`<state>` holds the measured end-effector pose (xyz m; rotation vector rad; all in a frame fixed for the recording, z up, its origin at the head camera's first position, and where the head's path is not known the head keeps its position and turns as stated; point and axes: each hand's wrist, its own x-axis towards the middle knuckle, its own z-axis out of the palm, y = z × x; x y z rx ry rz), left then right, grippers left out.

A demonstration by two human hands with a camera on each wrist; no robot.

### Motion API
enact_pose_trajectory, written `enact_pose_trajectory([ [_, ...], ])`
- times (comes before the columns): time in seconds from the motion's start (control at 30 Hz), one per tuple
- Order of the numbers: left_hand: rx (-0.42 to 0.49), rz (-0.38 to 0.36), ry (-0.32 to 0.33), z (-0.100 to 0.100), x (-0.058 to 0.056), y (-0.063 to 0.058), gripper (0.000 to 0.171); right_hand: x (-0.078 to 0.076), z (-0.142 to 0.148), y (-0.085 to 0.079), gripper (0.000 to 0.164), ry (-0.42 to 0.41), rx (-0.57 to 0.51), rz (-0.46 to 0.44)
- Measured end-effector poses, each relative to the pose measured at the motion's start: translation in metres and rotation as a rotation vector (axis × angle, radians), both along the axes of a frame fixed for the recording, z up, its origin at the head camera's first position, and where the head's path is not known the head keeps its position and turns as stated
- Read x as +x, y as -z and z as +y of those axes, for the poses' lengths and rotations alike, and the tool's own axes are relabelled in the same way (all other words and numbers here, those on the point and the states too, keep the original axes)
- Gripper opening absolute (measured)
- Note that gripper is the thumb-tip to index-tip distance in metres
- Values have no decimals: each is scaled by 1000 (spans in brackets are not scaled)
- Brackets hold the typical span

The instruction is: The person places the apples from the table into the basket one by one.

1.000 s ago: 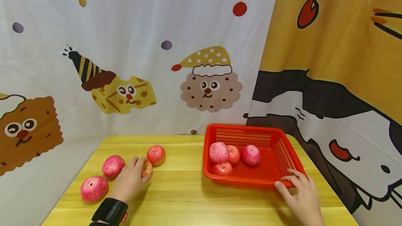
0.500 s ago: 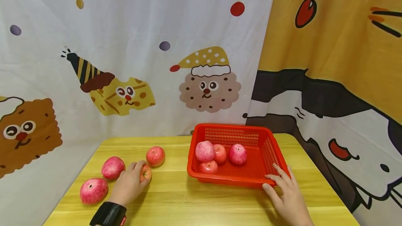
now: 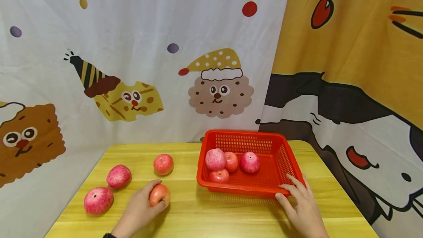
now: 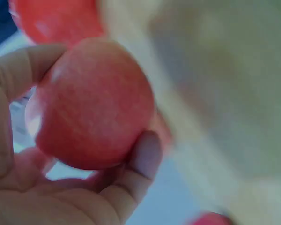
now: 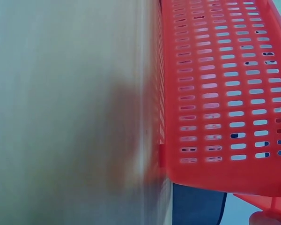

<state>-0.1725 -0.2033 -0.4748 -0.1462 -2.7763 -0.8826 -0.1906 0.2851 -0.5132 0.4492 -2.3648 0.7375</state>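
My left hand [image 3: 140, 205] holds an apple [image 3: 160, 195] between thumb and fingertips, above the near-left part of the table [image 3: 198, 217]; whether the fruit touches the wood I cannot tell. My right hand [image 3: 302, 206] grips the basket [image 3: 244, 190] at its near right corner, fingers over the rim and thumb at the outer side.

From the head I see the apple's stem hollow, pinkish red going to yellow-orange around it. My left wrist view shows another face: smooth, round, deeper red, with a pale shine on one side, and my thumb and fingers around it. My right wrist view gives the slots in the basket wall close up, and just one fingertip [image 5: 270, 218] at the lower corner.

Half a second ago the apple sat farther off, just beside the back apple [image 3: 163, 164]; now it is nearer me, a little to the right, with a gap between them. The basket has stayed put over that half second.

Out to the left lie two striped apples [image 3: 98, 201], near each other. Four apples [image 3: 250, 162] sit in the basket, mostly toward its left. Behind the table hangs a cartoon cloth [image 3: 148, 28].
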Motion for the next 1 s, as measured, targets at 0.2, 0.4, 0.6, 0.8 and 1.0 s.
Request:
enact_pose_trajectory([
  [0.2,70,293,178,74,-10,-42,70,0,1,1,26,8,-21,2],
  [0.4,37,303,386,156,-45,-44,71,-1,-2,7,26,17,-26,15],
  [0.6,-172,149,406,202,-64,-16,45,1,-8,12,27,8,-14,65],
  [0.8,-323,276,436,214,-68,-9,29,2,-6,7,26,15,-29,39],
  [1.0,-342,320,445,214,-68,-10,32,0,-3,4,26,-16,41,75],
])
